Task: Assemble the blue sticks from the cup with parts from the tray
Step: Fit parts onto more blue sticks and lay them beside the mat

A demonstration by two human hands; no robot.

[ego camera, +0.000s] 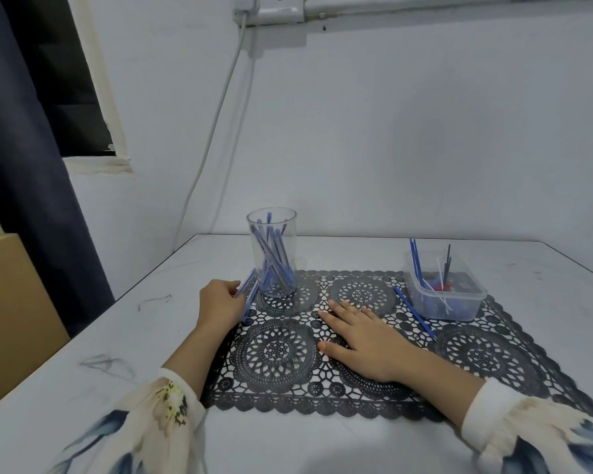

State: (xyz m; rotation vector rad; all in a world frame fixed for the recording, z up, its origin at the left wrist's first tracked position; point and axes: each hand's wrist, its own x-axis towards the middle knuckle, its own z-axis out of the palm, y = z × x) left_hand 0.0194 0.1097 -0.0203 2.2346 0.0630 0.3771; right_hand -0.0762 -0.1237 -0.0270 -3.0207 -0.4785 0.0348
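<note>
Several blue sticks [249, 289] in left hand [220, 304] grip, just beside cup [290, 234]; rests right hand [363, 336] flat on mat [278, 352], grip released.

Table [83, 336]: pale grey-white, faint dark scuffs towards the left of frame.
Mat [274, 352]: black lace, round medallions, scalloped edge; table shows white through the holes.
Cup [254, 234]: clear; blue sticks [271, 265] inside, some darker.
Tray [459, 306], right of frame: translucent; blue, white and black sticks, red bits low down.
Loose stick [413, 311] beside it: blue.
Left sleeve [158, 422]: cream, blue leaf print, yellow-and-black flower.
Right sleeve [514, 425]: cream and blue.
Curtain [21, 131], upper left: dark navy.
Wall [391, 131]: pale bluish white.
Box [11, 302], left edge: tan.
</note>
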